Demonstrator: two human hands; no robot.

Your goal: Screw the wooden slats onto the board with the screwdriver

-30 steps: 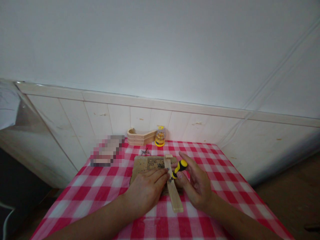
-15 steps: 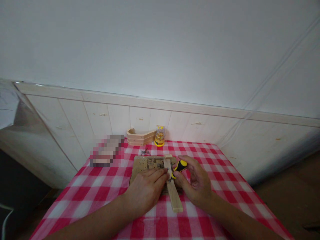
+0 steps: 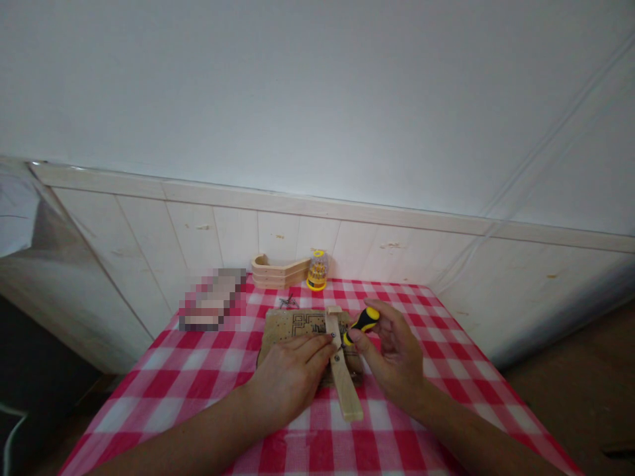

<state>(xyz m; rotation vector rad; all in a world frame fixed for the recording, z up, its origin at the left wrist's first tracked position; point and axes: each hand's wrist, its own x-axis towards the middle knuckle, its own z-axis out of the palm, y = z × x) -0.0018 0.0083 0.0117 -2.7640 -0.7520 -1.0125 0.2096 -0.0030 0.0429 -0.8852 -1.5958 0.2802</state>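
Screwdriver (image 3: 366, 320), grasped by right hand (image 3: 397, 350), shifts away, baring lower screw (image 3: 337, 359) on wooden strip (image 3: 346, 393) overhanging board (image 3: 280, 325)'s near edge; left hand (image 3: 292, 370)'s grip unclear.

Dim lt, sl. soft, pixelated patch (image 3: 213, 301) L

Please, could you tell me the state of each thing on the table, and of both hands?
Board: flat, partly covered.
Wooden piece: lying across the board.
Screwdriver: tilted; tip contact unclear.
Left hand: palm down over the board, fingers extended.
Right hand: holding the screwdriver.
Small dark pieces: loose, beyond the board.
Bit container: upright, clear cover on.
Curved wooden part: not held.
Blurred object: state unclear.
Tablecloth: spread out.
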